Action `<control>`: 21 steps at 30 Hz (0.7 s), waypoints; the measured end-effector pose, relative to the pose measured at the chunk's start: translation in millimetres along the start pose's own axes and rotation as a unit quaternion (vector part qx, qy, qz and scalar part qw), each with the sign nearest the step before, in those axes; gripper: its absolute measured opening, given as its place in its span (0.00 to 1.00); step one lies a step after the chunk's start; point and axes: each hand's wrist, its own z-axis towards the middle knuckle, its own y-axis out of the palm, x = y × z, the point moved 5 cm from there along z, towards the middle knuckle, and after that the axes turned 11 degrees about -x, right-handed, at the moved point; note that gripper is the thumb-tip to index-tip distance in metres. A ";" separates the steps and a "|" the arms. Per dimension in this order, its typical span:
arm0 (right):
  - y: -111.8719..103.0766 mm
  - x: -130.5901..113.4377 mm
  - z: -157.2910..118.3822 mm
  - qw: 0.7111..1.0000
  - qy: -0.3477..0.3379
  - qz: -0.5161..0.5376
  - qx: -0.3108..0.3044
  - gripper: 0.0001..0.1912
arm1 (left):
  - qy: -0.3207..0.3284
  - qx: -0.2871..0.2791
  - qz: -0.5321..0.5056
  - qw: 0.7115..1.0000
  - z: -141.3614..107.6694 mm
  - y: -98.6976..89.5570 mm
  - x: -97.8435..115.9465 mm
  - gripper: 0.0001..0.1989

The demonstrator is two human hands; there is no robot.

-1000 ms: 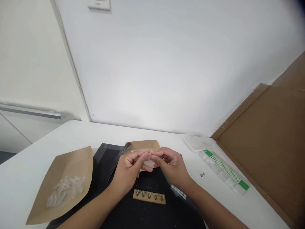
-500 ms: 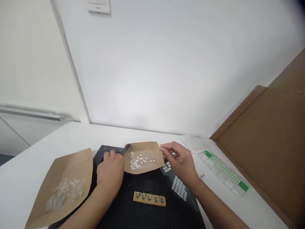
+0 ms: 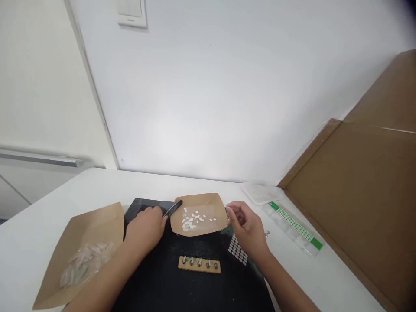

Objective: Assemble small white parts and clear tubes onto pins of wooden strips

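Note:
My left hand (image 3: 146, 227) is closed round a slim black tool (image 3: 173, 209), whose tip lies over the left edge of a small brown paper tray (image 3: 211, 200). Small white oval pieces (image 3: 189, 224) are scattered in that tray. At its right edge is my right hand (image 3: 243, 221), thumb and fingers pinched together; what they hold, if anything, is too small to name. Nearer me on the black mat (image 3: 191, 294), a tan strip (image 3: 204, 265) carries several upright metal pieces. Rows of white ovals (image 3: 238, 250) show on the mat beside my right wrist.
A larger brown tray (image 3: 94, 221) with clear plastic pieces (image 3: 87, 262) stands at the left. To the right are a clear case with a green label (image 3: 294, 223), a translucent lid-like item (image 3: 260, 192), small metal bits (image 3: 267, 233) and a large cardboard box (image 3: 357, 190).
The view has shifted slightly. Both hands remain beside the small tray; my right hand has moved a little lower along its right edge, and the tray sits slightly farther right.

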 end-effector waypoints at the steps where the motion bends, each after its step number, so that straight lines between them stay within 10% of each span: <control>1: 2.4 0.2 -0.1 1.000 -0.001 -0.005 -0.008 0.14 | 0.003 -0.001 -0.012 1.000 1.6 -2.9 -3.6 0.18; 11: 25.6 -8.0 0.3 0.992 -0.097 -0.061 -0.044 0.09 | 0.009 0.076 -0.043 0.996 -4.1 -13.4 10.6 0.18; 21: 27.3 -3.8 -1.1 0.992 -0.073 -0.075 -0.072 0.08 | 0.174 0.160 -0.098 0.967 -4.3 -7.5 26.9 0.19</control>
